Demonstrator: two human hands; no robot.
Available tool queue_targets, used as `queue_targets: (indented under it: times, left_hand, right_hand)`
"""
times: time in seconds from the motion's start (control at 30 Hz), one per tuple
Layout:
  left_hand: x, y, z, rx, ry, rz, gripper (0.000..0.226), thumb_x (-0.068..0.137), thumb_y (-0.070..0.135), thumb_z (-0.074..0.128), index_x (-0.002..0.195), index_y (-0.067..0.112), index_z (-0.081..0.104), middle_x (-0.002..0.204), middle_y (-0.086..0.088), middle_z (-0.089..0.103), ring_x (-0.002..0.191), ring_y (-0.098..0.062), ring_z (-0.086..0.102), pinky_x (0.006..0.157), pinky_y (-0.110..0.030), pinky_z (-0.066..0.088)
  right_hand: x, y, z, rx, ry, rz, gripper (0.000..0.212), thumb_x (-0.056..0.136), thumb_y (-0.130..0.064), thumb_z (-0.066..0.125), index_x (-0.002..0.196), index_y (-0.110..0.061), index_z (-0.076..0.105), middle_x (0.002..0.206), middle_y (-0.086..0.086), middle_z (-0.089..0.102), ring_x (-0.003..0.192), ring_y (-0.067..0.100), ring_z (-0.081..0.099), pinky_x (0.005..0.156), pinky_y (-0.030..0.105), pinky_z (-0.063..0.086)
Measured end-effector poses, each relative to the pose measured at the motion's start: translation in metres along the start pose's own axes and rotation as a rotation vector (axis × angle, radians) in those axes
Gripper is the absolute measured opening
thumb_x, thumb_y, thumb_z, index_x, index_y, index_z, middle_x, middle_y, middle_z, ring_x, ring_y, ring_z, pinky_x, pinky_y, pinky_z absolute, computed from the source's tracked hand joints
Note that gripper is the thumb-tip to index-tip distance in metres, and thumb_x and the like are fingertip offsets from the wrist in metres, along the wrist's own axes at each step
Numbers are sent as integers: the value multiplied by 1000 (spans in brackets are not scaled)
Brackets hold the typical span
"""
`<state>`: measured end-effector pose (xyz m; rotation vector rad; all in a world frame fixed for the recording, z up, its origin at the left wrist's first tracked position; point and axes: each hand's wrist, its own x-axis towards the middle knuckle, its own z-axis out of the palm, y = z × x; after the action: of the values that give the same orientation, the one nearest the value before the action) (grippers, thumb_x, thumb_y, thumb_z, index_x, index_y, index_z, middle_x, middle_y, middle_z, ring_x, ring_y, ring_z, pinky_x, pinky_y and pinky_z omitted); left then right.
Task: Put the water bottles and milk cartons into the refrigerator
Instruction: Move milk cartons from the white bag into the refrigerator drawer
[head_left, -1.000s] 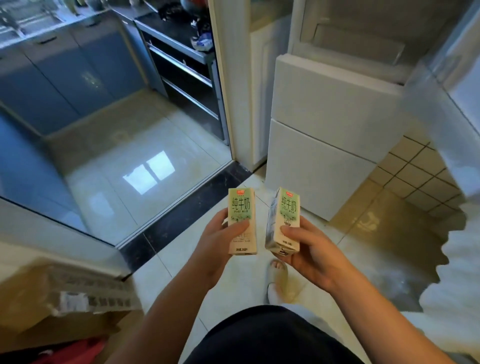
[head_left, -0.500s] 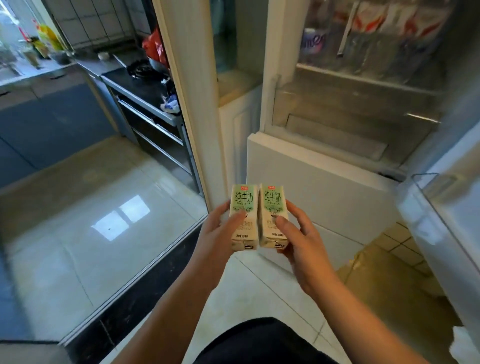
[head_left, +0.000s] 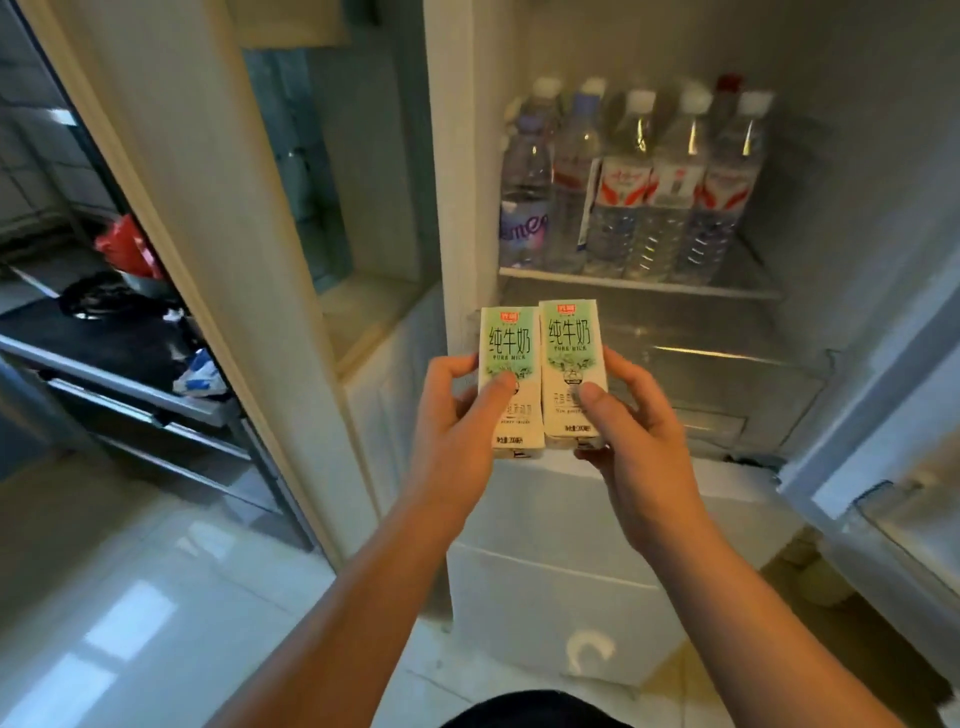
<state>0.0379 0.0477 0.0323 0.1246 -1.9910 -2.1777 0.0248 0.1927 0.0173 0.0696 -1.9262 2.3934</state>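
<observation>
A second ago the two milk cartons (head_left: 540, 338) were held apart over the floor. The left hand (head_left: 457, 441) and right hand (head_left: 641, 452) have since pressed them side to side and raised them to the open refrigerator (head_left: 831, 156). The view has tilted up, and water bottles (head_left: 623, 192) on the shelf (head_left: 639, 285) now show at 12 o'clock of the cartons.

Forearms extended, left hand (head_left: 453, 431) and right hand (head_left: 638, 441) side by side, thumbs pinching, fingers apparently curled behind
</observation>
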Motion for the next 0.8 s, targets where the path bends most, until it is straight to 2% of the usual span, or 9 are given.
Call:
queue_targets:
  times: [0.07, 0.2, 0.3, 0.37, 0.47, 0.53, 0.6, 0.7, 0.8]
  left_hand:
    - [29, 11, -3, -16, -53, 42, 19, 98, 23, 56, 115, 16, 49, 98, 3, 75, 86, -12, 74, 62, -24, 58]
    - [75, 31, 0, -16, -154, 117, 15, 97, 24, 57, 110, 23, 49, 98, 9, 73, 88, -6, 72, 63, -22, 58]
    - [110, 48, 7, 19, -217, 176, 15, 97, 24, 58, 110, 22, 49, 111, 4, 69, 95, -9, 71, 65, -21, 58]
    - [133, 60, 14, 51, -243, 185, 17, 97, 25, 59, 111, 20, 51, 111, 2, 68, 94, -10, 71, 65, -19, 57]
    - [169, 76, 26, 220, -284, 122, 19, 98, 33, 57, 111, 20, 52, 105, 5, 70, 92, -8, 70, 66, -19, 57]
    - [192, 81, 34, 340, -367, 24, 14, 100, 35, 54, 105, 22, 54, 100, 1, 72, 87, -12, 70, 66, -26, 57]
    - [209, 84, 41, 370, -473, -95, 12, 102, 30, 50, 101, 21, 58, 91, -3, 72, 79, -16, 69, 64, -33, 57]
    - [225, 86, 52, 488, -525, -212, 20, 104, 28, 46, 104, 11, 57, 81, -8, 68, 69, -17, 65, 52, -29, 55]
    - [240, 81, 63, 647, -594, -274, 28, 106, 30, 40, 99, 11, 59, 77, -8, 67, 63, -16, 64, 47, -25, 54]
  right_hand:
    - [20, -10, 11, 18, 37, -50, 36, 92, -20, 63, 127, -29, 60, 106, 1, 74, 98, 22, 71, 74, 32, 55]
    - [55, -30, 23, 17, 107, -121, 34, 94, -20, 61, 126, -29, 62, 107, -1, 74, 98, 20, 72, 70, 30, 54]
    - [82, -47, 24, 0, 139, -140, 33, 93, -20, 63, 126, -27, 63, 110, 0, 74, 102, 23, 71, 80, 40, 56]
    - [100, -59, 22, -16, 164, -137, 31, 92, -22, 65, 123, -25, 64, 109, 2, 74, 102, 24, 70, 84, 45, 56]
    - [129, -77, 15, -119, 212, -90, 26, 89, -26, 69, 115, -24, 66, 101, 1, 76, 97, 23, 72, 81, 42, 57]
    - [149, -87, 8, -199, 213, -28, 23, 87, -26, 71, 109, -20, 67, 95, 1, 76, 93, 24, 73, 76, 40, 58]
    - [168, -94, 0, -311, 193, 69, 23, 86, -27, 72, 106, -18, 68, 94, 5, 76, 91, 27, 73, 77, 44, 60]
    - [189, -100, -7, -467, 125, 234, 19, 90, -26, 67, 105, -15, 67, 87, 9, 76, 83, 25, 72, 80, 46, 59]
    - [205, -103, -15, -620, 40, 352, 24, 95, -30, 59, 104, -9, 67, 81, 11, 76, 76, 24, 70, 83, 43, 56]
